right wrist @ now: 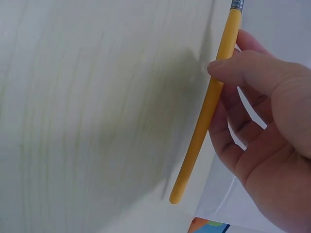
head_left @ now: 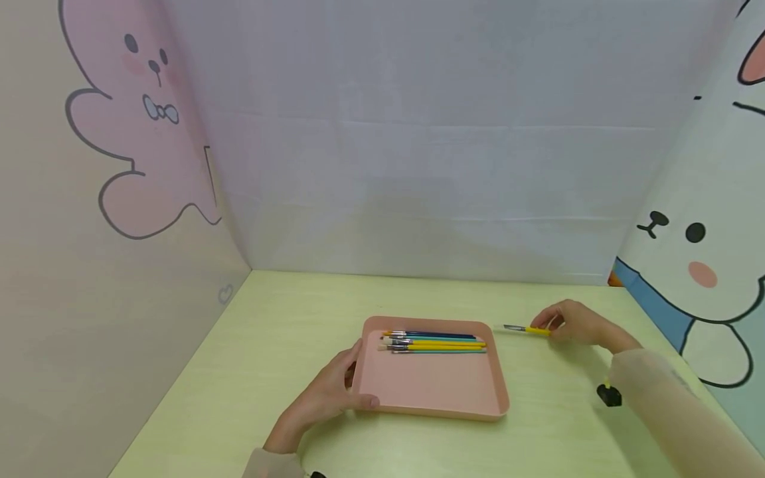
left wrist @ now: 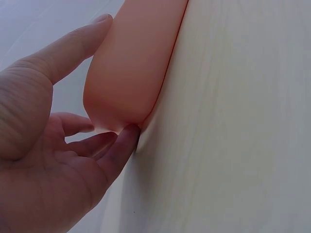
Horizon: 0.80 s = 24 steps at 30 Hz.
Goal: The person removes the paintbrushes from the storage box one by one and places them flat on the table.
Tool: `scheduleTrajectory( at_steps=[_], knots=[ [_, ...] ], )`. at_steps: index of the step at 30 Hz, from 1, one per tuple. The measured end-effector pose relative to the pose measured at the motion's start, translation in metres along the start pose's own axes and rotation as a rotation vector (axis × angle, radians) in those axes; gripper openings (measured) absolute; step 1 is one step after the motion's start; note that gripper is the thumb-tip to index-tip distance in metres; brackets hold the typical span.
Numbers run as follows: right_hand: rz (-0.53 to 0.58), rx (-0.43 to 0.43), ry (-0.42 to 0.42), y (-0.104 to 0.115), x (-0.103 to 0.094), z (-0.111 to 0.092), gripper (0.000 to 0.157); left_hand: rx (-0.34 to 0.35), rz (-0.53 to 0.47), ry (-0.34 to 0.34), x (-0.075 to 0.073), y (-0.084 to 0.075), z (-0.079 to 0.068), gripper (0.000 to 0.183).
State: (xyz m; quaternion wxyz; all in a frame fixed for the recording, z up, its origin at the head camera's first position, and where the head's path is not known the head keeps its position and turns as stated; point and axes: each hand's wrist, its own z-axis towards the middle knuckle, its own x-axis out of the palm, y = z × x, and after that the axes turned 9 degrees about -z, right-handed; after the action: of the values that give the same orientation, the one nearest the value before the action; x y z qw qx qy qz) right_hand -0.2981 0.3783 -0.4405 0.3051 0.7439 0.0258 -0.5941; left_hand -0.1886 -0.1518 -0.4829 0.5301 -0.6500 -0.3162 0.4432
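The tray [head_left: 430, 385] is the reference. It rests on the table [head_left: 269, 345], well apart from the left panel [head_left: 149, 299] and the right panel [head_left: 705, 265]. Table surface extends on both sides of the tray, and a strip of it separates the tray's far edge from the back wall [head_left: 418, 166].

The tray is shallow, with raised walls and rounded corners. Several paintbrushes [head_left: 442, 347], with yellow, teal and dark blue handles, lie side by side in its far half, bristles toward its left wall. Bare tray floor forms the near half.

The left hand [head_left: 329, 388] grips the tray at its near left corner: thumb at the near wall, fingers at the left wall. The right hand [head_left: 576, 324], right of the tray, pinches the handle of a yellow brush [head_left: 526, 329] between thumb and fingers. The brush tip points toward the tray's far right corner, just beside it.
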Motion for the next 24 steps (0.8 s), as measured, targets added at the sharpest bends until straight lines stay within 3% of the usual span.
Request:
scheduleTrajectory(
  at_steps=[24],
  knots=[
    [0.005, 0.003, 0.002, -0.0091, 0.0083, 0.0023, 0.031, 0.024, -0.027, 0.023, -0.0003, -0.0017, 0.0006, 0.119]
  ],
)
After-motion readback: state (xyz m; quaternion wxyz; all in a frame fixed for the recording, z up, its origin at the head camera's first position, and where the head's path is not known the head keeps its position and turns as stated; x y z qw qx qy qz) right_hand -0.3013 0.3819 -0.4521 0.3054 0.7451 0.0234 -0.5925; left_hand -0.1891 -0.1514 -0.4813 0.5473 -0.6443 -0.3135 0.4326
